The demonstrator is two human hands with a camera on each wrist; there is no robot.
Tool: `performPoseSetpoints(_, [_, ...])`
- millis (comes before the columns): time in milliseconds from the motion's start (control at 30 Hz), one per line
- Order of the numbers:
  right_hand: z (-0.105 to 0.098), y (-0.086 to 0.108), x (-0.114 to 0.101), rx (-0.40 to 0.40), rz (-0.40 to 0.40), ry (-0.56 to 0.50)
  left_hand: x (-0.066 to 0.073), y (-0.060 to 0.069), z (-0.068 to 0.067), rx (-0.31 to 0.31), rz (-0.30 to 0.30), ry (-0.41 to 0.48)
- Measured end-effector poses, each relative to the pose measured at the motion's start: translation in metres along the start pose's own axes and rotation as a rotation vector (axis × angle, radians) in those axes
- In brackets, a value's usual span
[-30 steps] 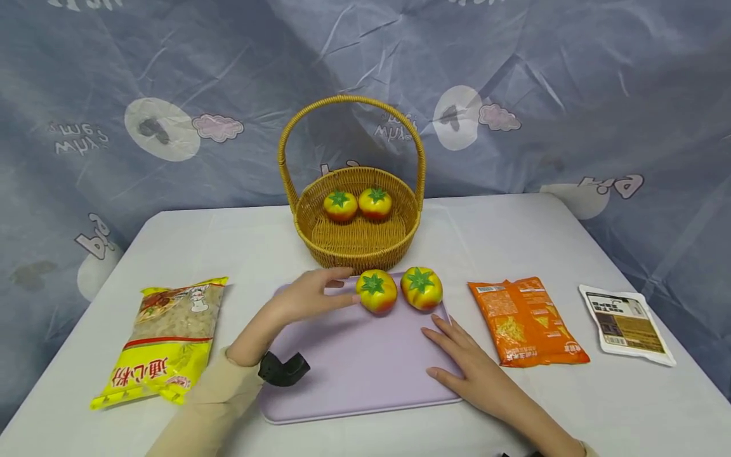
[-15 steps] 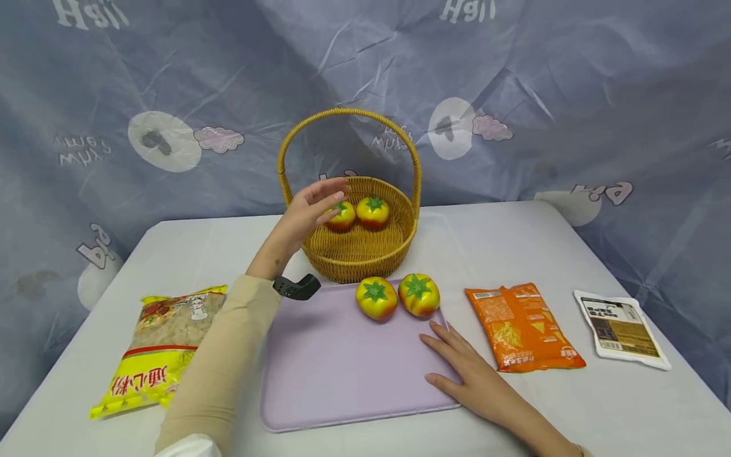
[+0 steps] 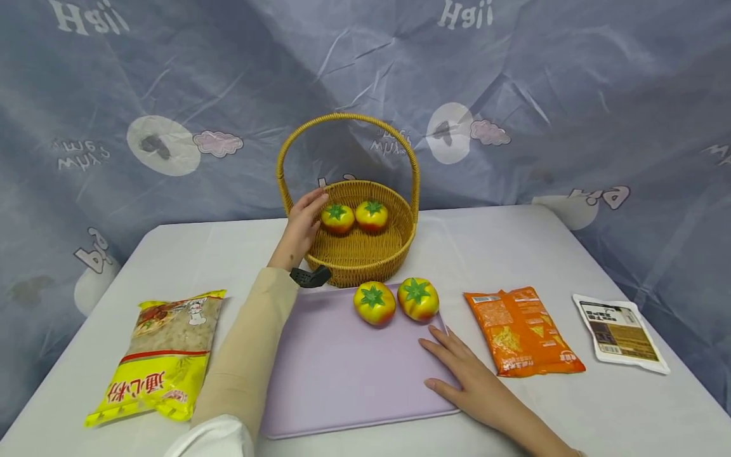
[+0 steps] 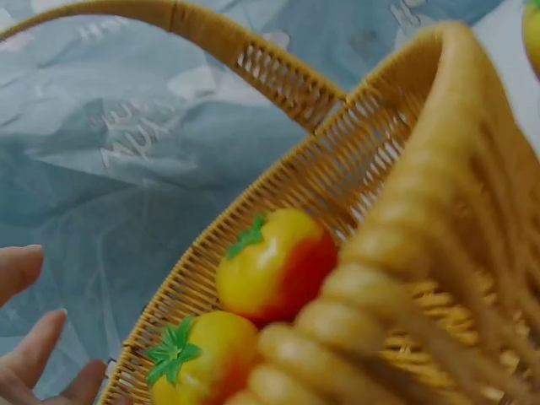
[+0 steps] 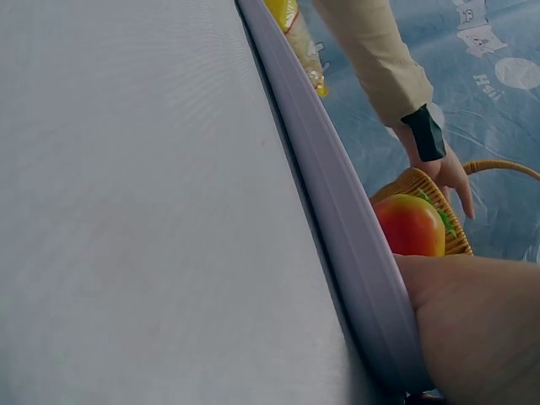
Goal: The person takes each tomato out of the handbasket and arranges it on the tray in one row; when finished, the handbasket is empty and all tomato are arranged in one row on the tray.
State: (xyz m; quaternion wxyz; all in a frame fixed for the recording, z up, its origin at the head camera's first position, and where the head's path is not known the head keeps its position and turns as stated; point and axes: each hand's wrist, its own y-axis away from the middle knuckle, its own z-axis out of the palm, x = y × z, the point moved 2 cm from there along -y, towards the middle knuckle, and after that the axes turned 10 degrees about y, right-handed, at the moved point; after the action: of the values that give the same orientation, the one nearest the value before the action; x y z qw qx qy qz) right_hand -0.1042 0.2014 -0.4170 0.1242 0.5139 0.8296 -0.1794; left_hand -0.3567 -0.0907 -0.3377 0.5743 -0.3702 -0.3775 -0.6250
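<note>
An inward swing of my left hand (image 3: 301, 230) could jostle the two tomatoes (image 3: 337, 220) just right of it in the wicker basket (image 3: 362, 275), for it reaches forward beside the left rim, fingers relaxed and holding nothing, while my right hand (image 3: 471, 381) rests, fingers spread and ungripping, across the lilac tray's (image 3: 348, 377) right edge.

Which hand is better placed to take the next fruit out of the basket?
Probably the left. The left hand is at the left side of the basket, close to the nearer fruit inside; the right hand rests at the right edge of the tray, farther away.
</note>
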Motion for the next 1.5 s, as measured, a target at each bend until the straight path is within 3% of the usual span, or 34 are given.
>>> performPoseSetpoints(67, [-0.001, 0.000, 0.000, -0.002, 0.003, 0.000, -0.001, -0.005, 0.001, 0.001, -0.030, -0.100])
performPoseSetpoints(200, [0.000, 0.000, 0.000, -0.002, 0.006, -0.007, -0.006, -0.014, 0.002, -0.058, -0.095, -0.365])
performPoseSetpoints(333, [0.001, 0.001, 0.000, -0.005, 0.002, -0.004, -0.013, -0.019, 0.002, -0.118, -0.089, -0.562])
performPoseSetpoints(633, [-0.001, 0.000, 0.001, -0.004, 0.004, -0.002, -0.018, -0.019, 0.008, -0.169, 0.030, -0.849])
performPoseSetpoints(800, [-0.001, 0.000, 0.002, -0.010, 0.007, 0.000, -0.020, -0.019, 0.009, -0.192, 0.026, -0.945])
performPoseSetpoints(1000, [0.000, 0.001, 0.001, -0.012, 0.007, -0.008, -0.020, -0.017, 0.010, -0.180, 0.034, -0.931])
performPoseSetpoints(1133, [0.001, 0.001, -0.001, -0.019, 0.002, -0.012, -0.010, -0.004, 0.012, -0.139, 0.096, -0.860])
performPoseSetpoints(1333, [0.001, 0.001, 0.000, -0.005, 0.006, 0.005, 0.010, 0.031, 0.023, -0.174, 0.221, -0.691])
performPoseSetpoints(1500, [0.000, 0.000, 0.001, -0.002, -0.008, 0.009, 0.021, 0.070, 0.026, -0.222, 0.262, -0.546])
